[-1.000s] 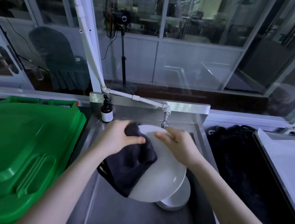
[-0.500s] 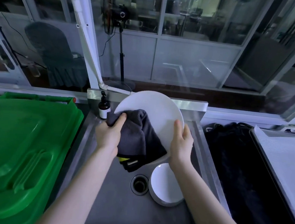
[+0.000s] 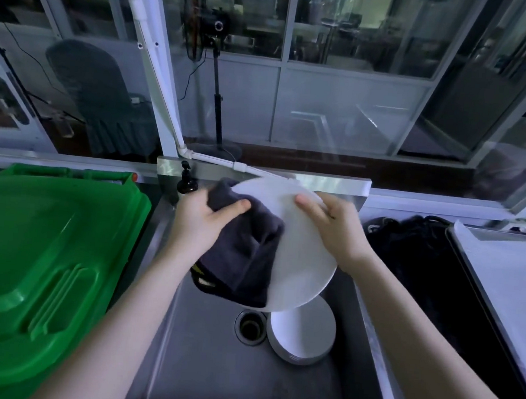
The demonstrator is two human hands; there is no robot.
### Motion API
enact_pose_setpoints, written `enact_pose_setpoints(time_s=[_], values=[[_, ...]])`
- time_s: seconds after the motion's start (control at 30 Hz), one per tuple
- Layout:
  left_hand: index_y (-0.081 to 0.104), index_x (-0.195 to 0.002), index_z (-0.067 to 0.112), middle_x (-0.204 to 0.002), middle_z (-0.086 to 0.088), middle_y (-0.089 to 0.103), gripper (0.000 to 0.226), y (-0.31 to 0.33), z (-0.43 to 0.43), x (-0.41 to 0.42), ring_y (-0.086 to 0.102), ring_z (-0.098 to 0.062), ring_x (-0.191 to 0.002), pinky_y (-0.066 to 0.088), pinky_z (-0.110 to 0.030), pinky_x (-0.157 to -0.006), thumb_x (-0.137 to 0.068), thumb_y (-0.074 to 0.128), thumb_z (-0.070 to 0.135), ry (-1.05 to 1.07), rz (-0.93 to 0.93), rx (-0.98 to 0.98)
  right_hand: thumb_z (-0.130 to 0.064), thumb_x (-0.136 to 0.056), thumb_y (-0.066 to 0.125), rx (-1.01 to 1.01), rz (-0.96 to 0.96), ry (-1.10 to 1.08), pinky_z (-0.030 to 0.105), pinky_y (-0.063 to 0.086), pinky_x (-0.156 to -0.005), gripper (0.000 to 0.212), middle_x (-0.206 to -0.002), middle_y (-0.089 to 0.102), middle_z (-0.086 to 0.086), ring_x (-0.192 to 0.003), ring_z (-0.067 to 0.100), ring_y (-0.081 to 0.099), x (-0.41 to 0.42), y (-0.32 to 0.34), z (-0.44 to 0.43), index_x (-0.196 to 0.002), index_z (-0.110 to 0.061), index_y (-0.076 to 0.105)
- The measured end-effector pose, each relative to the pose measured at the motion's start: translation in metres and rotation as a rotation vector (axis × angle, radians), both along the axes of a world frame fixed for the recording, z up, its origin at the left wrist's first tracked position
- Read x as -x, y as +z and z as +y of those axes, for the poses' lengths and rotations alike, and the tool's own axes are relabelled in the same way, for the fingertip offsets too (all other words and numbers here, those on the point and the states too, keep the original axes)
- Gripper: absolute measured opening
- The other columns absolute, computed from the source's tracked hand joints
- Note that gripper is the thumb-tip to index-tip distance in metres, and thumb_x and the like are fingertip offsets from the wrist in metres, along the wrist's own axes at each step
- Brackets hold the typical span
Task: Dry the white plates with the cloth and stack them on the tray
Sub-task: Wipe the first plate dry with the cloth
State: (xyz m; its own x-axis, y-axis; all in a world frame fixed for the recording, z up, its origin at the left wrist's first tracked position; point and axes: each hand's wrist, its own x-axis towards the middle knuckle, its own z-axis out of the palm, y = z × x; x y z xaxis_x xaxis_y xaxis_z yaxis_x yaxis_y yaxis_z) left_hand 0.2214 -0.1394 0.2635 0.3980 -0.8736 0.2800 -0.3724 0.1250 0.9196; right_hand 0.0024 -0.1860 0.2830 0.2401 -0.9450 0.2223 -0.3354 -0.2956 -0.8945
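In the head view, the white plate (image 3: 306, 253) is held tilted over the sink (image 3: 204, 368), probably so drips fall into the basin and both faces stay within reach. The right hand (image 3: 336, 232) grips it at the upper right rim, with the thumb laid on the near face and the fingers curled over the edge, their tips hidden behind. This looks like a steadying hold that leaves most of the surface free for wiping. The left hand (image 3: 198, 224) pinches the dark cloth (image 3: 241, 254) against the plate's left side, thumb on top of the fabric; the fingers underneath cannot be seen. The cloth drapes over the left half of the plate and hangs below its edge. Both forearms reach in from the lower corners, wrists bent inward toward each other.

Below the held plate, a stack of plates (image 3: 302, 341) rests on the sink floor just beside the drain (image 3: 249, 325), seemingly waiting to be dried. The tray (image 3: 505, 297) lies well apart on the right, beyond a dark bag (image 3: 408, 258), so I judge drying is under way and stacking comes next. A green bin lid (image 3: 46, 261) fills the left.
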Motion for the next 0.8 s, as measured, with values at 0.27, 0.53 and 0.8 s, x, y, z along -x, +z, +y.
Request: enact_pose_setpoints(time_s=[0.27,0.53,0.8], values=[[0.067,-0.072,0.033,-0.072,0.021,0.069,0.029,0.006,-0.004,-0.008,0.060,0.010,-0.071,0.043,-0.013,-0.063,-0.061,0.081,0.056,-0.153,-0.223,-0.094,-0.040,-0.094,0.065,0.008,0.157,0.035,0.022,0.034,-0.054,0.045,-0.060,0.047,-0.002,-0.057,0.006,0.040,-0.005,-0.006,0.008,-0.073,-0.001,0.057],[0.070,-0.079,0.036,-0.075,0.024,0.071,0.022,-0.010,0.006,-0.004,0.066,0.006,-0.079,0.046,-0.011,-0.067,-0.064,0.084,0.046,-0.034,0.024,-0.018,-0.041,-0.093,0.066,-0.038,0.037,-0.004,0.031,0.034,-0.058,0.052,-0.065,0.045,0.003,-0.062,0.012,0.041,-0.002,-0.007,0.011,-0.076,0.007,0.056],[0.061,-0.066,0.050,-0.065,0.032,0.062,0.025,0.003,0.002,-0.007,0.056,0.016,-0.068,0.037,-0.008,-0.058,-0.060,0.085,0.052,-0.255,-0.384,-0.079,-0.039,-0.096,0.064,0.050,0.304,0.130,0.021,0.028,-0.051,0.045,-0.057,0.042,-0.004,-0.053,0.006,0.035,-0.005,-0.002,0.016,-0.066,-0.007,0.053]])
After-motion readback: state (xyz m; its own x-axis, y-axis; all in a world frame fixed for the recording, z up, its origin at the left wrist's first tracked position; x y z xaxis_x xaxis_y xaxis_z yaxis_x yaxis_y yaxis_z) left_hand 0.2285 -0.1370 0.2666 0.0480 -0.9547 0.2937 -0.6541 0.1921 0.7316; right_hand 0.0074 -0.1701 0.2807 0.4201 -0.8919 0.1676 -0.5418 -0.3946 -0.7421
